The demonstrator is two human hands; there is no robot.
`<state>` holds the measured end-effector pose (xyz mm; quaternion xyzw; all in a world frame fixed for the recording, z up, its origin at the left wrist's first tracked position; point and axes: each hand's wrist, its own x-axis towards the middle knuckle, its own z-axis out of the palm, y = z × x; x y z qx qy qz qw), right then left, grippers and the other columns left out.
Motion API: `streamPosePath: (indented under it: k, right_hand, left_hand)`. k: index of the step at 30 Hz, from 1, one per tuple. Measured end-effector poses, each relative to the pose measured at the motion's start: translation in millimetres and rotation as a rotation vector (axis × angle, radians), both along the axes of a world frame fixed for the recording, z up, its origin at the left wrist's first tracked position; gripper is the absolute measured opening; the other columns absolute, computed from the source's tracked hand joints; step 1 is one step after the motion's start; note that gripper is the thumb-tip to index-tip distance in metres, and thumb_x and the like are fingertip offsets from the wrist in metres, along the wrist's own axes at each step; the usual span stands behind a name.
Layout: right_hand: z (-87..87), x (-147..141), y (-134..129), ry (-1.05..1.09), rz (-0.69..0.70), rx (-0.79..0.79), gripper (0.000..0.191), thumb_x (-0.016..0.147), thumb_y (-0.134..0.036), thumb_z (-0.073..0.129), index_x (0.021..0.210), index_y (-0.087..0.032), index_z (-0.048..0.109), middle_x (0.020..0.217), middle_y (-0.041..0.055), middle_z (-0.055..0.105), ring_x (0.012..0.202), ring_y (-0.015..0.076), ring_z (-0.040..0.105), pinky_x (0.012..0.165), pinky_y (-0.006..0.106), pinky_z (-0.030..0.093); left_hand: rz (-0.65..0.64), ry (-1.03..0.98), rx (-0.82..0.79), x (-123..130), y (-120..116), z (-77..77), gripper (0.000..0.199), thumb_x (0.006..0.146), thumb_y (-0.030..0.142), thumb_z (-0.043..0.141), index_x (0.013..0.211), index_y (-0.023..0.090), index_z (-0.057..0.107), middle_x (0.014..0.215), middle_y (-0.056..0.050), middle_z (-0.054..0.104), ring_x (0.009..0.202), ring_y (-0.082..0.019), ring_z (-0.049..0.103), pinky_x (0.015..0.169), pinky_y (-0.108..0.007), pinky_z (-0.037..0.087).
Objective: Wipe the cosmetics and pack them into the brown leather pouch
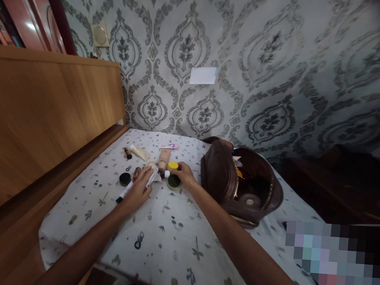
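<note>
My left hand [139, 190] is closed around a crumpled white wipe [154, 175], over small items on the patterned sheet. A white tube with a black cap [125, 192] lies beneath it, beside a black round jar [125, 179]. My right hand [185, 173] has its fingertips on a yellow-lidded jar [173, 165]. Just below sits a dark green round container [174, 182]. Between my hands is a small dark bottle with a white cap [167, 174]. Behind are a beige tube [164, 158], a pink-and-white tube [173, 146], a cream tube [139, 152] and a small dark-and-gold bottle [127, 153].
An open brown bag [218, 173] stands on the sheet [154, 262] right of my hands. A wooden panel [51, 105] borders the left side, and the patterned wall [180, 102] rises behind. A pixelated patch covers the lower right.
</note>
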<state>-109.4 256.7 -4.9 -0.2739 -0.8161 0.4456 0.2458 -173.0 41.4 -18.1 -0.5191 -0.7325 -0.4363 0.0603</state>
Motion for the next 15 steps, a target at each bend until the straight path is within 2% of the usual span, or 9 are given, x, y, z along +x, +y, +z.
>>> streamPosePath:
  k: [3,6,10,12,15]
  right_hand:
    - [5.6,8.4,-6.0,0.119,-0.060,-0.030,0.032,0.078,-0.042,0.059,0.099,-0.018,0.055,0.091,0.0069,0.067,0.084,0.0208,0.063,0.072,0.031,0.052]
    - [13.0,25.9,-18.0,0.228,-0.091,-0.038,0.035,0.080,-0.044,0.056,0.104,-0.019,0.051,0.107,0.0115,0.065,0.097,0.0223,0.062,0.080,0.033,0.052]
    - [12.7,56.0,-46.5,0.268,0.023,-0.076,0.039,0.072,-0.042,0.066,0.102,-0.019,0.056,0.103,0.0093,0.067,0.097,0.0234,0.063,0.076,0.031,0.053]
    - [9.4,68.7,-62.0,0.268,0.100,-0.084,0.038,0.069,-0.038,0.068,0.101,-0.019,0.061,0.103,0.0086,0.067,0.094,0.0236,0.063,0.071,0.030,0.052]
    - [7.2,81.1,-78.0,0.286,0.140,-0.014,0.028,0.069,-0.028,0.065,0.095,-0.018,0.066,0.097,0.0064,0.068,0.087,0.0218,0.062,0.072,0.031,0.051]
  left_hand:
    - [0.031,-0.006,0.048,-0.9,0.2,1.8,0.048,0.091,0.016,0.043,0.138,0.019,0.050,0.143,-0.014,0.046,0.134,-0.026,0.042,0.114,-0.047,0.033]
    - [0.060,-0.017,0.123,1.2,-1.0,10.8,0.042,0.096,0.024,0.043,0.137,0.020,0.052,0.139,-0.013,0.051,0.130,-0.025,0.048,0.111,-0.044,0.037]
    - [0.036,0.051,0.199,11.7,-6.1,25.1,0.041,0.100,0.026,0.039,0.140,0.021,0.048,0.139,-0.013,0.054,0.130,-0.024,0.049,0.111,-0.044,0.038]
    - [-0.088,0.150,0.198,19.3,-8.2,29.2,0.043,0.101,0.024,0.037,0.143,0.022,0.044,0.140,-0.013,0.054,0.132,-0.024,0.048,0.111,-0.045,0.038]
    - [-0.371,0.350,0.132,30.1,-7.4,30.4,0.047,0.101,0.025,0.036,0.147,0.020,0.038,0.143,-0.014,0.052,0.138,-0.026,0.042,0.111,-0.047,0.039]
